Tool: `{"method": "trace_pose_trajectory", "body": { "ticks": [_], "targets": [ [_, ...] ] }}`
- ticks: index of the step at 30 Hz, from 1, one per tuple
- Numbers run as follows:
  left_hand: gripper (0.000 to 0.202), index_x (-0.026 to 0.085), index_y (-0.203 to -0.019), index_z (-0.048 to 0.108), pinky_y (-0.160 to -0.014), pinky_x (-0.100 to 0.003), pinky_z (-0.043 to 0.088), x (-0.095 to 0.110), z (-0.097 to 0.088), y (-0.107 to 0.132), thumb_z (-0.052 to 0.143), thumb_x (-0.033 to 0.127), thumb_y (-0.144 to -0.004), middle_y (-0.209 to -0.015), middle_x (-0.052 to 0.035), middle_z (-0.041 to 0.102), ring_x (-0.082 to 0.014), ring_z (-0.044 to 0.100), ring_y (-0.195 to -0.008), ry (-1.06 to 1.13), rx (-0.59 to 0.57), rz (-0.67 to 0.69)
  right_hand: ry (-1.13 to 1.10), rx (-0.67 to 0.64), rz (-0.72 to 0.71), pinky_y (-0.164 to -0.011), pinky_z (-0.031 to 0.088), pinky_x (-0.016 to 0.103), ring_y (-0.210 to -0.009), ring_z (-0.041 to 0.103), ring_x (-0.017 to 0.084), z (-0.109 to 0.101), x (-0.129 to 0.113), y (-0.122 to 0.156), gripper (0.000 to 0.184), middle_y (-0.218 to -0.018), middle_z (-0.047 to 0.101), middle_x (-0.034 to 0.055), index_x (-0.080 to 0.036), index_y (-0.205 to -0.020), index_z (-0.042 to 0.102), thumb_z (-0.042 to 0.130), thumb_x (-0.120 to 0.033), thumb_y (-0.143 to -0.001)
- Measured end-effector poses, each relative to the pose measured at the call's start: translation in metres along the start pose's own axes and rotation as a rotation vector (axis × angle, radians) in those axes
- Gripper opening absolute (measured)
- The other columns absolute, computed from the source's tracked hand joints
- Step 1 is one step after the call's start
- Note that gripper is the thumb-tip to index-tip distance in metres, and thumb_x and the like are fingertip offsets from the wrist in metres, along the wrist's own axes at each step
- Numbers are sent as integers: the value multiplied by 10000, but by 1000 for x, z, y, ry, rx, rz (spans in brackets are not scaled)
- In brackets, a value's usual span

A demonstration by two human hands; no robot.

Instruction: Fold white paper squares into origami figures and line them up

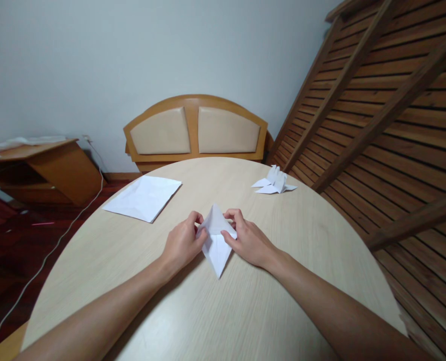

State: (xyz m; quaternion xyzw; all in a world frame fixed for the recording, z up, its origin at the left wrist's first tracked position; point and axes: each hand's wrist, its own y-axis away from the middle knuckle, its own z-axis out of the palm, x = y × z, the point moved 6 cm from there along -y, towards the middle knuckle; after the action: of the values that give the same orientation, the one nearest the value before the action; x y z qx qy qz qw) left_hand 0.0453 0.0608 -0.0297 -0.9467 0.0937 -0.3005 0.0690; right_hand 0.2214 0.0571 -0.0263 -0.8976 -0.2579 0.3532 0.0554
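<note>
A white, partly folded paper piece (217,240) with pointed ends lies on the round light wooden table (223,301), near its middle. My left hand (183,243) pinches its left edge with thumb and fingers closed. My right hand (245,238) pinches its right side, fingers curled over the fold. Both hands rest close together on the tabletop.
A flat creased white sheet (143,197) lies at the table's far left. A finished folded paper figure (275,181) sits at the far right. Behind the table stands a padded wooden chair back (196,130). Slatted wooden frame (388,100) leans at right; a low cabinet (45,168) and cable (38,271) lie left.
</note>
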Motion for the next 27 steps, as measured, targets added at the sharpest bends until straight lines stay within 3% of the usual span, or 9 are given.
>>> {"method": "trace_pose_trajectory", "body": {
  "ticks": [5,10,15,19,24,27],
  "targets": [
    [79,231,-897,521,-564,-266,311,0,-1,0,546,191,-834,-713,11,650,-184,598,-624,-37,18,-16,-10,-3,-17,-812,518,361,-1006,690,234,-1,-3,-1,322,-1204,645,79,-249,-1207,356,537,-247,-941],
    [246,232,-1070,503,-574,-261,334,-3,-2,-2,580,223,-837,-855,-11,697,-193,654,-706,23,27,-28,41,-31,-39,-770,502,347,-932,698,233,0,-8,1,310,-1102,670,51,-251,-1203,372,539,-249,-942],
    [101,230,-892,507,-576,-269,334,-1,0,-1,573,304,-871,-724,14,648,-177,589,-626,33,36,5,30,-27,-45,-784,505,347,-961,698,236,1,-7,1,323,-1153,663,59,-251,-1216,371,544,-250,-943],
    [197,219,-777,497,-602,-272,370,7,1,0,573,362,-889,-734,0,643,-170,570,-639,104,36,108,0,-17,-36,-808,503,347,-995,693,239,-1,-4,0,316,-1171,660,74,-249,-1208,380,549,-249,-941],
    [214,211,-868,597,-600,-281,381,10,4,2,525,403,-929,-740,-17,667,-176,584,-623,158,-7,99,-40,-4,-15,-819,496,346,-999,683,234,-3,0,-1,289,-1113,672,72,-244,-1186,404,552,-244,-938],
    [106,221,-870,536,-567,-266,351,6,5,2,544,324,-891,-722,4,646,-158,553,-578,180,9,69,-81,15,-13,-823,491,334,-1002,674,223,-4,1,-2,280,-1098,675,65,-244,-1160,425,572,-221,-923]
  ]
}}
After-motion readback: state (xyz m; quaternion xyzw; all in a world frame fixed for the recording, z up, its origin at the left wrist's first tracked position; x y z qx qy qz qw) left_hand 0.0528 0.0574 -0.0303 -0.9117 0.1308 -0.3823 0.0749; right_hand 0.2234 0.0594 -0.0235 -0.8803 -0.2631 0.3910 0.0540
